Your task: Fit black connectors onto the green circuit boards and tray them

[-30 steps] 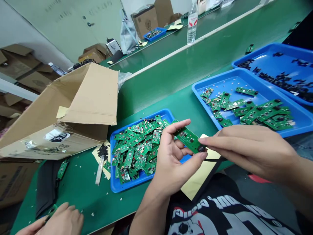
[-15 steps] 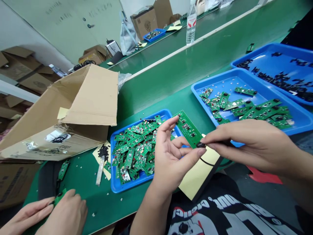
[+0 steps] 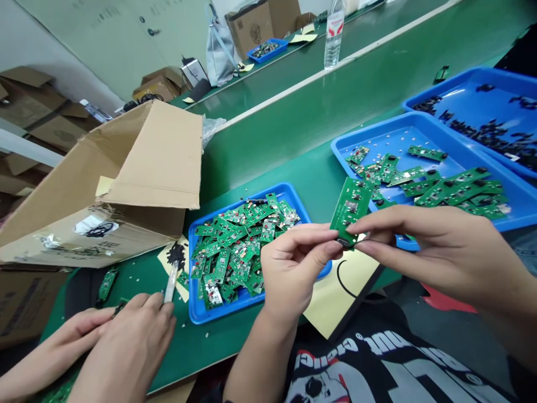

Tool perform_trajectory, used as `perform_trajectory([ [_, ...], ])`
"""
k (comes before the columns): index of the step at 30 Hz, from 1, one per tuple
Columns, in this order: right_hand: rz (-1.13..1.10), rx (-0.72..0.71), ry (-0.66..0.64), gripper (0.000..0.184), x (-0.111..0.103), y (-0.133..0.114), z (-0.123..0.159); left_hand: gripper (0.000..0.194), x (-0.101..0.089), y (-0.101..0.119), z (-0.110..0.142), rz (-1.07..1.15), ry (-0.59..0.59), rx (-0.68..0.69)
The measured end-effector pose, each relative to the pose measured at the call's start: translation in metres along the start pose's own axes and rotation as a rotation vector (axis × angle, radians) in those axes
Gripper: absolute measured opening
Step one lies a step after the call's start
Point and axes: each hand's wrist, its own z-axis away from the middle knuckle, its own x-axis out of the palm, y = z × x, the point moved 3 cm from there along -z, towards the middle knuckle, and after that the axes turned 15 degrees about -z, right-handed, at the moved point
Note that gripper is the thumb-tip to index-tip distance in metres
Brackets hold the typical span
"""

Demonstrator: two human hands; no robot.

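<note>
I hold a narrow green circuit board (image 3: 351,207) upright between both hands, above the front edge of the green table (image 3: 293,129). My left hand (image 3: 293,268) pinches its lower end from the left with thumb and fingers closed. My right hand (image 3: 436,249) pinches the same lower end from the right, where a small black part sits. A blue tray (image 3: 197,313) heaped with small green boards lies just left of my left hand. Another blue tray (image 3: 520,210) with loose green boards lies behind my right hand.
A third blue tray (image 3: 470,92) with small black parts sits far right. An open cardboard box (image 3: 138,168) lies on its side at left. Another person's two hands (image 3: 117,347) work at bottom left. A yellow sheet (image 3: 348,285) lies under my hands. A water bottle (image 3: 333,39) stands behind.
The board has swung from lying slanted to standing upright, and both hands shifted slightly right. The other person's hands have moved further into view at bottom left.
</note>
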Motion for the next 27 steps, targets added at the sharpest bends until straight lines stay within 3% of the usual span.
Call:
perform_trajectory([
  [2,0.083,-0.037,0.01,0.014,0.0,-0.002,-0.001,0.018,0.0,0.001,-0.001,0.027,-0.027,0.0],
  [6,0.262,-0.172,-0.101,0.019,-0.001,-0.011,-0.001,0.018,0.001,0.006,-0.003,0.011,-0.08,-0.009],
  [10,0.336,-0.196,-0.149,0.018,-0.002,-0.013,-0.001,0.024,0.002,0.006,-0.002,-0.013,-0.073,-0.046],
  [13,0.34,-0.206,-0.123,0.018,0.0,-0.011,-0.003,0.031,0.002,-0.001,0.001,-0.008,-0.033,-0.051],
  [19,0.292,-0.194,-0.046,0.019,0.008,-0.008,-0.007,0.041,0.006,-0.016,0.004,-0.077,-0.076,0.011],
  [24,0.3,-0.118,0.072,0.014,0.012,-0.007,-0.002,0.031,0.005,-0.007,0.002,-0.072,-0.011,0.194],
  [27,0.255,-0.052,0.092,0.02,0.012,-0.002,0.001,0.03,0.002,-0.003,0.002,-0.113,0.018,0.216],
])
